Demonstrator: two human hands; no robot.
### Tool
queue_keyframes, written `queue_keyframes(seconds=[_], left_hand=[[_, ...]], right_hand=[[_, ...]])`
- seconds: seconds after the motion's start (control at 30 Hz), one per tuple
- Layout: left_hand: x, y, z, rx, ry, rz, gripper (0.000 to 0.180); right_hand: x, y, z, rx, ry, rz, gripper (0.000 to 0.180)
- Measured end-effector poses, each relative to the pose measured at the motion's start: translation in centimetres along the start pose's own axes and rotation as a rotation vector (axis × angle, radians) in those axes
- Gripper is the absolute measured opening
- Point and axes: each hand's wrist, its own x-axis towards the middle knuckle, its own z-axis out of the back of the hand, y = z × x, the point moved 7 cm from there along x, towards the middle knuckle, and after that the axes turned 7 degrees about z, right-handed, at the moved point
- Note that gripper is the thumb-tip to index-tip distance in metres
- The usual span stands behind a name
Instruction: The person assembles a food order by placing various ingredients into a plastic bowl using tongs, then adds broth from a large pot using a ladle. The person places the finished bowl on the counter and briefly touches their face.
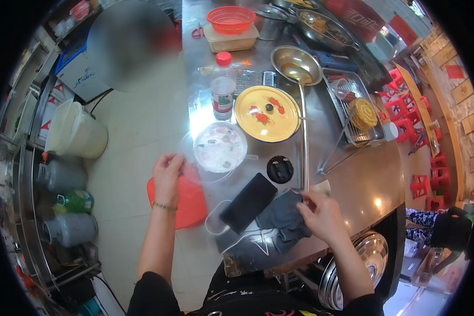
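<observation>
My left hand [168, 171] is closed, fingers curled together, left of a clear round tub [219, 147] with a whitish content. Clear and pinkish film shows beside its fingertips; whether they hold it is unclear. My right hand [323, 215] has thumb and fingers drawn together at the edge of a dark grey cloth [284, 217]; anything pinched there is too small to make out. Left of the cloth lies a black phone [248, 203], with a white cable [254, 234] near it. A round black object [280, 169] sits above the phone.
A yellow lidded pot [267, 122], a red-capped bottle [223, 87] and a long-handled ladle [305, 134] occupy the steel table. A wire-racked tray [353, 108] stands right. Below the left edge is a red stool-like surface [184, 205]; metal lids [371, 255] stand below right.
</observation>
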Motion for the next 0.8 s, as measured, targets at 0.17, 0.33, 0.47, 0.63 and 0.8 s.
queue_keyframes(seconds=[0.17,0.33,0.47,0.63,0.8], left_hand=[[3.4,0.6,-3.5,0.244,-0.08,-0.159,0.021],[2.7,-0.9,-4.6,0.565,-0.221,-0.255,0.027],[4.2,1.1,-3.1,0.545,-0.187,-0.218,0.026],[3.4,1.5,-3.4,0.364,-0.134,-0.13,0.019],[1.3,4.2,-0.3,0.392,-0.041,-0.315,0.02]], right_hand=[[-8.8,-6.9,-1.0,0.056,-0.05,-0.205,0.031],[-10.7,-7.2,-1.7,-0.017,-0.111,-0.211,0.035],[-8.1,-4.7,-2.8,-0.145,-0.11,-0.083,0.047],[-6.6,-4.7,-6.3,-0.302,0.027,-0.103,0.046],[-6.1,-8.3,-6.3,-0.159,-0.114,-0.111,0.032]])
